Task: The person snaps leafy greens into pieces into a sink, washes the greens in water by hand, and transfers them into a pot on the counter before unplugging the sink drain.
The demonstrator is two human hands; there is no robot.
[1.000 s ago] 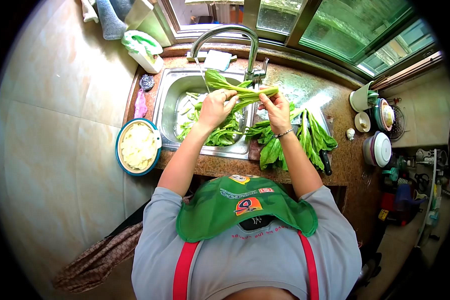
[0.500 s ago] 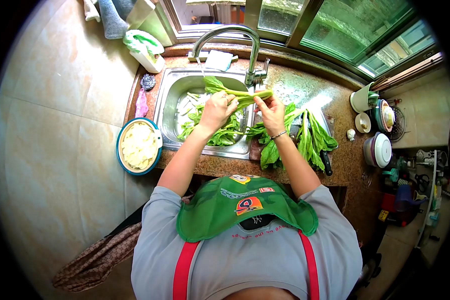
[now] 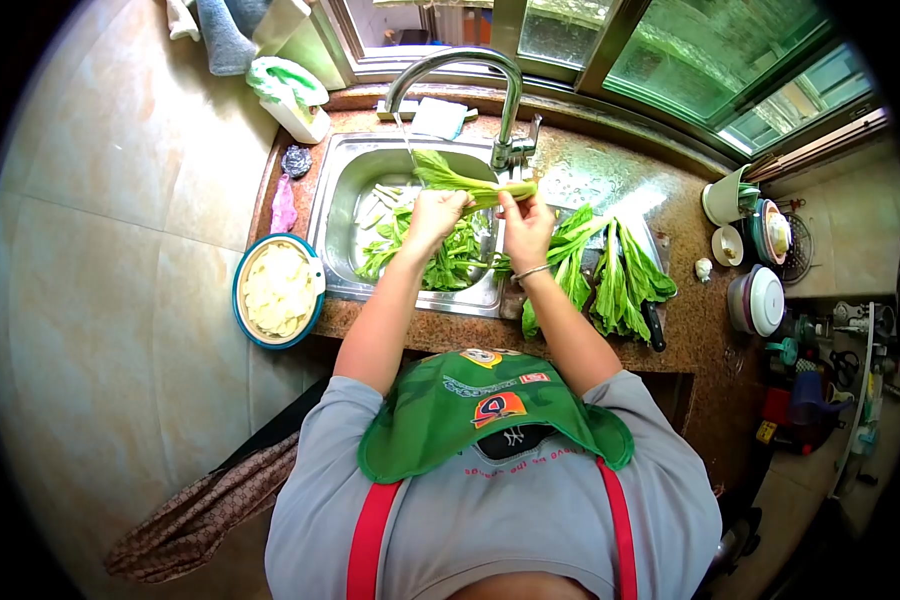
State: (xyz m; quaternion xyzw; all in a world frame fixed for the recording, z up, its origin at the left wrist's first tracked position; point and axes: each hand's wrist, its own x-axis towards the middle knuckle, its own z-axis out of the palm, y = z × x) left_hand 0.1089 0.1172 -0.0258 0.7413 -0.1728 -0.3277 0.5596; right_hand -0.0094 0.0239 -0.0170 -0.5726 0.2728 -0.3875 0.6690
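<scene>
A leafy green stalk (image 3: 452,178) stretches over the sink (image 3: 322,235), its leaf end near the faucet's thin stream of water. My left hand (image 3: 436,216) grips it around the middle, fingers closed. At the thick end, my right hand (image 3: 527,224) pinches the stalk between thumb and fingers. Below my hands, loose greens (image 3: 457,258) and pale cut pieces lie in the sink. More leafy stalks (image 3: 620,275) rest on the counter to the right, close to my right forearm. A black-handled knife (image 3: 653,326) lies among them, its blade mostly hidden.
The chrome faucet (image 3: 513,95) arches over the sink's back. A blue-rimmed bowl of pale slices (image 3: 278,292) stands left. On the right counter are a garlic bulb (image 3: 703,269), a small bowl (image 3: 727,245) and a white-lidded container (image 3: 765,301). Windows line the back.
My right hand has shifted slightly left and turned, now gripping nearer the stalk's thick end. The stalk has tilted a little, its thick end lower. My left hand is slightly lower.
</scene>
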